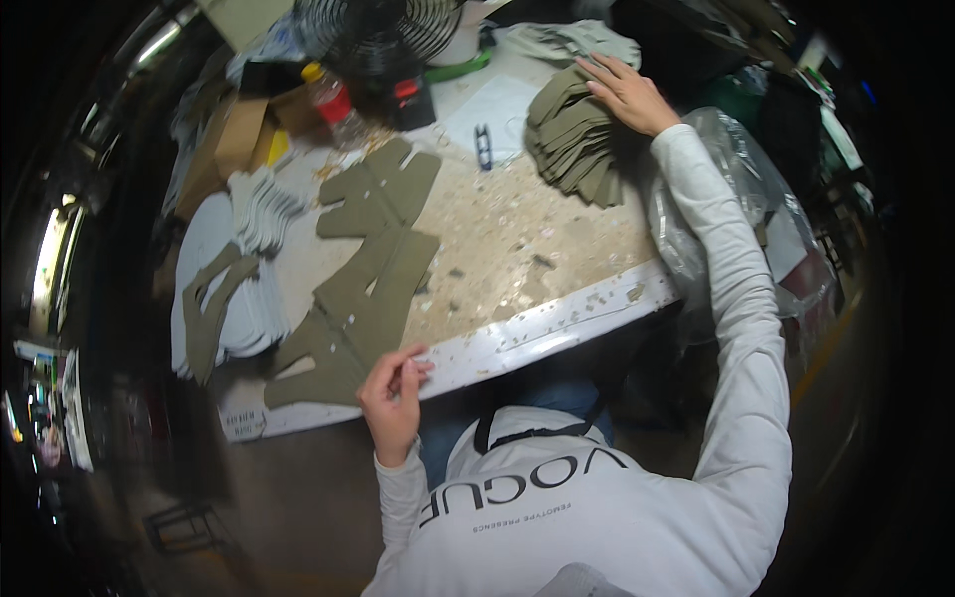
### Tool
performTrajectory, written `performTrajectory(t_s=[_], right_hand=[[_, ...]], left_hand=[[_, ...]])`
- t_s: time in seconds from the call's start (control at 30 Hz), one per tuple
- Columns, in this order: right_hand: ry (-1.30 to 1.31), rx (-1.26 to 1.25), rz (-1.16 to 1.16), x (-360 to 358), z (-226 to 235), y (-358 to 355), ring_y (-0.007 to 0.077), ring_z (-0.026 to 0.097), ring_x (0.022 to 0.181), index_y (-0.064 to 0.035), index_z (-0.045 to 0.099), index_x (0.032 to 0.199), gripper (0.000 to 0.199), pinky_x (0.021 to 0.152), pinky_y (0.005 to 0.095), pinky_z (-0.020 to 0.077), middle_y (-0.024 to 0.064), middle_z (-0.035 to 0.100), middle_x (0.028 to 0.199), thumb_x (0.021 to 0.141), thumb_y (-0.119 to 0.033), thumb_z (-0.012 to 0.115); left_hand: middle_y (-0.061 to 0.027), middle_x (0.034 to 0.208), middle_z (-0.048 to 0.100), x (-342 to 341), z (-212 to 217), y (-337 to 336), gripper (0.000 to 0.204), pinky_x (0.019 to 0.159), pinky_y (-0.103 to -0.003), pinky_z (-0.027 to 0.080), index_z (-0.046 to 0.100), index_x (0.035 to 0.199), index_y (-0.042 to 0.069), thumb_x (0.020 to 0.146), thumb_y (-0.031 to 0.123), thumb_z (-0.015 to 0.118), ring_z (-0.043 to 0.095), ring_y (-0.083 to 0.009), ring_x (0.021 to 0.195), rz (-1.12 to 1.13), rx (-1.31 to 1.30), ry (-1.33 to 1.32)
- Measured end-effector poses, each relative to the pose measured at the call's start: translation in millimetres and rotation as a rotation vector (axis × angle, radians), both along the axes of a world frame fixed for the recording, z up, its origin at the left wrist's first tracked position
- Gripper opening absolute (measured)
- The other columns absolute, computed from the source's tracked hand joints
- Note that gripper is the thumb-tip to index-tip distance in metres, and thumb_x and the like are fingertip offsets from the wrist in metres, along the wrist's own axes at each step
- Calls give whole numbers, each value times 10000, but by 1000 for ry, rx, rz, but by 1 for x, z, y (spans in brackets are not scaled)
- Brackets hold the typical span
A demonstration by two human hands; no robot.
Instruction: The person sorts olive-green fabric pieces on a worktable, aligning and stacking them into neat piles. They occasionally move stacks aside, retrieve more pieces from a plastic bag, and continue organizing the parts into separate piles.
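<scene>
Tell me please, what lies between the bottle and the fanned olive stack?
Head view: from the bottle to the stack, a black-and-red object, then a white sheet and small blue item.

A workshop, cluttered and dimly lit
Stacked olive pieces [572, 139] and pale pieces [261, 211] share a counter [557, 326] littered with scraps [542, 262], along with a blue tool [483, 147], a fan [378, 25] and a box [227, 144]; a strip light [159, 42] glows beyond.

olive stack [569, 139] — partly hidden by right hand [635, 98] | fan [383, 25] — top cut off
</scene>
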State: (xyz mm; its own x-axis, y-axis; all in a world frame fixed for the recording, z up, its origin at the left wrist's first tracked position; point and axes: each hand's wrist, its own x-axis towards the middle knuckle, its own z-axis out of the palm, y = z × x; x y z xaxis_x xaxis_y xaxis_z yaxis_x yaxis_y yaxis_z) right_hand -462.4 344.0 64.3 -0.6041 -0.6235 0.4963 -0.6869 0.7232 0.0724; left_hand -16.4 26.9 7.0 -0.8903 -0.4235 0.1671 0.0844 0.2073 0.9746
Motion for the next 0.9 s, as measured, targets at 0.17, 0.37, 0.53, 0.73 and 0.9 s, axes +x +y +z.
performTrajectory(t_s=[0.17,0.37,0.53,0.73,0.9], right_hand=[[-224,123,-98,-12,-13,-7,284,337,1421,-291,271,1533,543,1103,446,352,95,298,1574,1028,-472,346],[-238,86,172,59,60,-17,341,512,1263,-104,485,1417,477,1063,363,387,175,525,1378,987,-300,546],[-378,30,332,218,96,-37,327,490,1303,-76,560,1345,493,1103,414,352,136,567,1355,863,-130,649],[-848,-24,723,292,62,-60,345,568,1159,-35,617,1260,476,980,430,440,168,612,1219,823,-198,711],[-1253,-411,726,318,-20,-110,245,665,987,-15,660,1183,290,899,342,492,148,697,1012,919,-128,620]], left_hand=[[-126,1045,702,20,16,-46,208,693,-233,525,642,1129,-51,978,40,531,674,-130,796,308,-52,25],[-36,911,682,23,27,-64,109,571,-210,435,691,987,-5,923,57,627,548,-59,649,416,-320,-168],[-73,758,581,-6,17,-55,211,606,-374,472,640,819,55,773,211,774,581,-234,643,459,-721,-260],[-107,826,600,-20,6,-48,285,638,-415,492,623,827,52,745,265,794,616,-294,703,421,-757,-472],[-136,1031,626,-27,12,-40,367,634,-315,536,550,1156,10,824,52,702,672,-195,841,283,-285,-262]])
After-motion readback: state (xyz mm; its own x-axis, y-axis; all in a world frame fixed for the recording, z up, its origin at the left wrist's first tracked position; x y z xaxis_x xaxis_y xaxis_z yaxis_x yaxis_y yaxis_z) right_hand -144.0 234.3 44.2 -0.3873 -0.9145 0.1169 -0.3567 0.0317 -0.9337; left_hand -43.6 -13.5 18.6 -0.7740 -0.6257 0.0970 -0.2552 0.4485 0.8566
